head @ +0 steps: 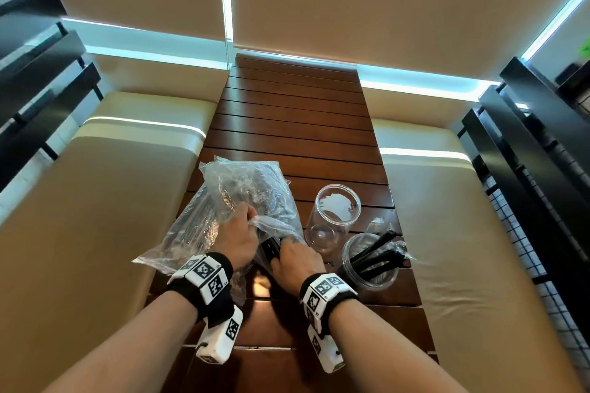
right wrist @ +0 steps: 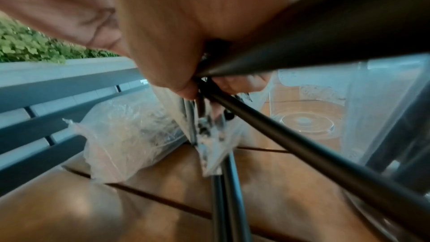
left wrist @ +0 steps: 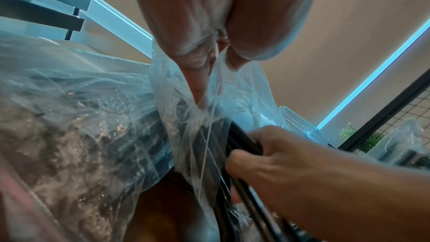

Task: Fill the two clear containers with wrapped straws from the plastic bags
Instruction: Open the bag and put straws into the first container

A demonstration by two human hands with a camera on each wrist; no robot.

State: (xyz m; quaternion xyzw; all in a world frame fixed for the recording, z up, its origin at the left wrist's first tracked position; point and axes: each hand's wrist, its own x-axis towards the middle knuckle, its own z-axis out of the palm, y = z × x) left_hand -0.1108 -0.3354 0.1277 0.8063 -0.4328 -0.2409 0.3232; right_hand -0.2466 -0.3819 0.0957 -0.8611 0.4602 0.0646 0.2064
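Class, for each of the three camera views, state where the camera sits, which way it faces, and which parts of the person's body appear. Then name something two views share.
Head: worn on the head, facing forward and down the wooden table; shows both forearms, left hand and right hand.
Left wrist: looks along the left hand's fingers pinching the plastic bag; the right hand also shows.
Right wrist: looks along the right hand's fingers holding black straws.
Shared: all three show the empty clear container.
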